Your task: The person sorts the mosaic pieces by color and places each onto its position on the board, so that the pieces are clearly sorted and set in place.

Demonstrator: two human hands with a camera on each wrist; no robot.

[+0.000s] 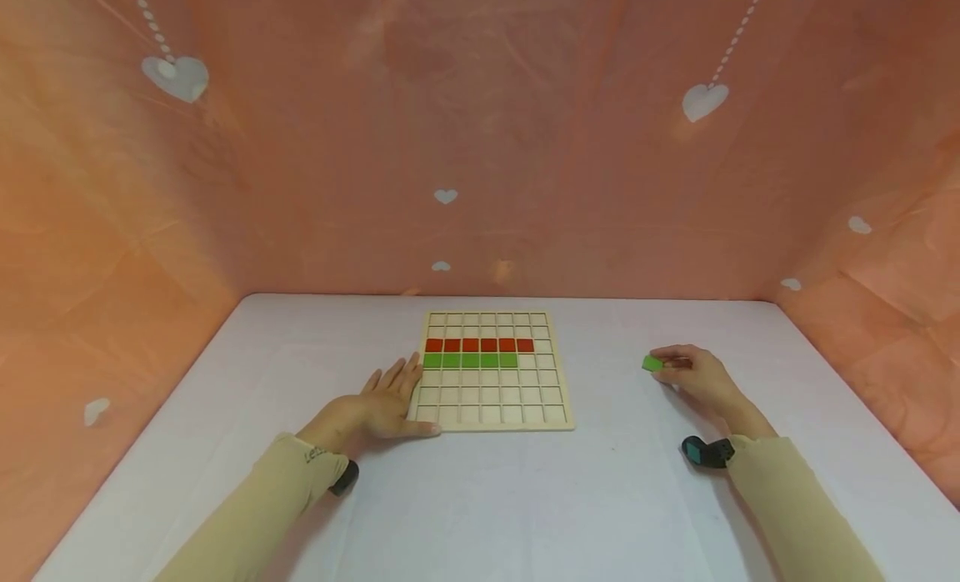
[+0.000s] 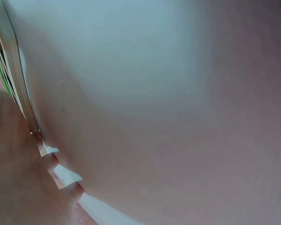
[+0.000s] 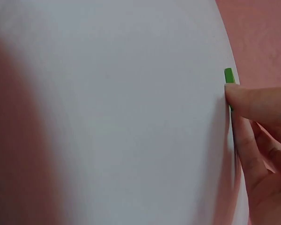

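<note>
A pale wooden grid board (image 1: 491, 426) lies on the white table. Across one row run several red tiles (image 1: 470, 346), and just below them several green tiles (image 1: 470, 361). My left hand (image 1: 386, 407) rests with spread, straight fingers along the board's left edge, its thumb at the near left corner. In the left wrist view the board's side (image 2: 19, 79) shows beside the palm. Well right of the board, my right hand (image 1: 697, 378) pinches a green tile (image 1: 652, 363) between thumb and fingers. The right wrist view shows this tile (image 3: 229, 75) poking out past the thumb.
The white table (image 1: 525, 507) extends around the board on all sides. An orange-pink cloth (image 1: 480, 148) with white hearts stands behind it and at both sides. Dark wrist devices sit on both wrists, the right one (image 1: 705, 453) close over the table.
</note>
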